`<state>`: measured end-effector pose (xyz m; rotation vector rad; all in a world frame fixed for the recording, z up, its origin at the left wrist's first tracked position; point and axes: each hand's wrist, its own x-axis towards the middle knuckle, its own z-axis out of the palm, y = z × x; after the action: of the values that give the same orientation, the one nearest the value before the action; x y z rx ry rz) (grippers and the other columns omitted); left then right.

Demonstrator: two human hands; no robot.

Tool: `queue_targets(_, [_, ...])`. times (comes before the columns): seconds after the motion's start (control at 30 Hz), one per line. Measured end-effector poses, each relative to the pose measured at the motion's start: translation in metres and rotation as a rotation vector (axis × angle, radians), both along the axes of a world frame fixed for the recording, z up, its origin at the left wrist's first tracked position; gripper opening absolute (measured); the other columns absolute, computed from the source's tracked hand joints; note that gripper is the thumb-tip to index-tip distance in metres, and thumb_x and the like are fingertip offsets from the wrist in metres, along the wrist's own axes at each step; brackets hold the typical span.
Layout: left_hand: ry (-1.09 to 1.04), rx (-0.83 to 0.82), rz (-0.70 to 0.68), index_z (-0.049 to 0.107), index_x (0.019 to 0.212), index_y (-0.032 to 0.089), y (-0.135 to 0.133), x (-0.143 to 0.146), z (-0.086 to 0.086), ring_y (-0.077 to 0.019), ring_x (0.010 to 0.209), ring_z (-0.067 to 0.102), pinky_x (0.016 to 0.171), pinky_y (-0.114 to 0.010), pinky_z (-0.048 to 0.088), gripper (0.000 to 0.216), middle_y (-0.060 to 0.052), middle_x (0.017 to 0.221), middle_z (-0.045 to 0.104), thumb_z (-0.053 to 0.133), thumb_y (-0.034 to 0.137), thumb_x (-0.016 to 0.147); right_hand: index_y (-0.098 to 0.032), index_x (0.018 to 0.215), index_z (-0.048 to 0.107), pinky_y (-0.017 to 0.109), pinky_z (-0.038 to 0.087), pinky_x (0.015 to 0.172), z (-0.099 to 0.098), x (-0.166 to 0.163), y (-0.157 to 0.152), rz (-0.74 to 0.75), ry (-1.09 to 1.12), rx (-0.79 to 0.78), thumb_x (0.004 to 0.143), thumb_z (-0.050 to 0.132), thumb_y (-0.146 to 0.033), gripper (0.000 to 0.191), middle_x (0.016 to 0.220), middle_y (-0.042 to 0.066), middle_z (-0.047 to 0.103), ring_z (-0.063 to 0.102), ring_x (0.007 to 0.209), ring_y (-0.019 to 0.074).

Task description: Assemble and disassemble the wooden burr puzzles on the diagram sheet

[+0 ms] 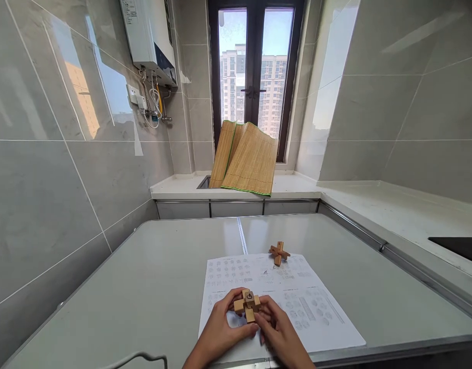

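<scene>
Two hands (222,324) (277,329) hold one of two wooden puzzles (249,303) (278,253).

I log bright daylight from 1 window (255,72) ahead; mirror-like glare on the left wall (59,179), paler sheen on the right wall (405,102). Edges stretched. Wooden puzzle (249,306) fairly sharp; paper sheet's (274,328) fine print illegible to me.

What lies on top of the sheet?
A brown puzzle sits at its far edge. Left hand and right hand hold a paler puzzle; what lies beneath is hidden.
</scene>
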<state>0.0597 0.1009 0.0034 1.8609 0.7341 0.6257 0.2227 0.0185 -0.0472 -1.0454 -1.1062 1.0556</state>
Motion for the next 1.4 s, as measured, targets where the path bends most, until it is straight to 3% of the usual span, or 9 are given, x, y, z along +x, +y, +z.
queue_targets(0.17, [0.029, 0.029, -0.037, 0.063, 0.125, 0.023, 0.004, 0.005, 0.0, -0.0261, 0.108, 0.066, 0.099, -0.035, 0.05, 0.056, -0.006, 0.116, 0.073, 0.081, 0.032, 0.072, -0.02, 0.108, 0.064, 0.023, 0.041, 0.055, -0.005, 0.005, 0.003, -0.039, 0.063, -0.021, 0.089, 0.065, -0.058, 0.043, 0.089, 0.005, 0.067, 0.056, 0.066, 0.0141])
queue_targets(0.3, [0.09, 0.182, -0.021, 0.065, 0.121, 0.024, 0.012, 0.006, -0.006, -0.028, 0.111, 0.064, 0.1, -0.039, 0.05, 0.054, -0.008, 0.121, 0.069, 0.082, 0.035, 0.071, -0.018, 0.109, 0.065, 0.025, 0.042, 0.054, -0.011, 0.008, 0.007, -0.102, 0.084, -0.03, 0.086, 0.068, -0.058, 0.046, 0.087, 0.005, 0.067, 0.055, 0.063, 0.0145])
queue_targets(0.43, [0.123, 0.399, 0.11, 0.064, 0.119, 0.025, 0.031, -0.001, -0.02, -0.0302, 0.123, 0.056, 0.107, -0.046, 0.046, 0.051, -0.009, 0.127, 0.063, 0.08, 0.026, 0.071, -0.017, 0.111, 0.067, 0.026, 0.042, 0.056, -0.017, 0.011, 0.009, -0.215, 0.058, -0.041, 0.085, 0.069, -0.058, 0.049, 0.07, 0.0, 0.062, 0.05, 0.06, 0.0143])
queue_targets(0.57, [0.206, 0.569, 0.287, 0.061, 0.123, 0.025, 0.05, -0.011, -0.04, -0.0334, 0.131, 0.048, 0.109, -0.053, 0.043, 0.049, -0.01, 0.133, 0.058, 0.076, 0.034, 0.077, -0.017, 0.111, 0.066, 0.026, 0.042, 0.054, -0.015, 0.011, 0.01, -0.232, 0.075, -0.063, 0.082, 0.069, -0.062, 0.054, 0.069, -0.001, 0.059, 0.051, 0.059, 0.0151])
queue_targets(0.73, [0.278, 0.697, 0.373, 0.061, 0.12, 0.022, 0.053, -0.014, -0.055, -0.0397, 0.142, 0.034, 0.11, -0.061, 0.038, 0.047, -0.014, 0.143, 0.049, 0.074, 0.04, 0.079, -0.016, 0.111, 0.067, 0.026, 0.042, 0.054, -0.011, 0.008, 0.009, -0.221, 0.052, -0.066, 0.081, 0.069, -0.064, 0.057, 0.069, -0.001, 0.059, 0.051, 0.057, 0.0145])
queue_targets(0.9, [0.248, 0.675, 0.277, 0.035, 0.15, 0.026, 0.034, -0.013, -0.042, -0.0407, 0.146, 0.024, 0.112, -0.062, 0.035, 0.085, -0.015, 0.158, 0.03, 0.077, 0.038, 0.077, -0.016, 0.11, 0.067, 0.027, 0.042, 0.054, -0.009, 0.007, 0.007, -0.231, 0.026, -0.075, 0.08, 0.068, -0.067, 0.059, 0.065, -0.001, 0.059, 0.05, 0.055, 0.0149])
queue_targets(0.97, [0.216, 0.66, 0.195, 0.039, 0.147, 0.029, 0.025, -0.013, -0.032, -0.0388, 0.146, 0.026, 0.112, -0.058, 0.038, 0.076, -0.013, 0.157, 0.031, 0.075, 0.036, 0.08, -0.016, 0.11, 0.067, 0.027, 0.042, 0.054, -0.009, 0.006, 0.006, -0.238, 0.013, -0.071, 0.081, 0.068, -0.067, 0.059, 0.064, -0.001, 0.06, 0.05, 0.054, 0.0147])
queue_targets(1.13, [0.174, 0.704, 0.062, 0.063, 0.114, 0.028, 0.016, -0.012, -0.015, -0.032, 0.141, 0.035, 0.111, -0.05, 0.042, 0.019, -0.008, 0.143, 0.051, 0.058, 0.03, 0.096, -0.016, 0.112, 0.067, 0.028, 0.042, 0.056, -0.014, 0.006, 0.007, -0.23, -0.021, -0.077, 0.081, 0.067, -0.067, 0.06, 0.062, -0.001, 0.06, 0.05, 0.054, 0.0156])
queue_targets(1.4, [0.133, 0.701, 0.053, 0.064, 0.102, 0.024, 0.017, -0.013, -0.012, -0.0291, 0.13, 0.047, 0.106, -0.047, 0.046, 0.015, -0.008, 0.125, 0.062, 0.05, 0.024, 0.1, -0.017, 0.114, 0.069, 0.028, 0.045, 0.059, -0.015, 0.006, 0.006, -0.134, -0.053, -0.04, 0.085, 0.066, -0.063, 0.054, 0.083, 0.005, 0.067, 0.056, 0.064, 0.017])
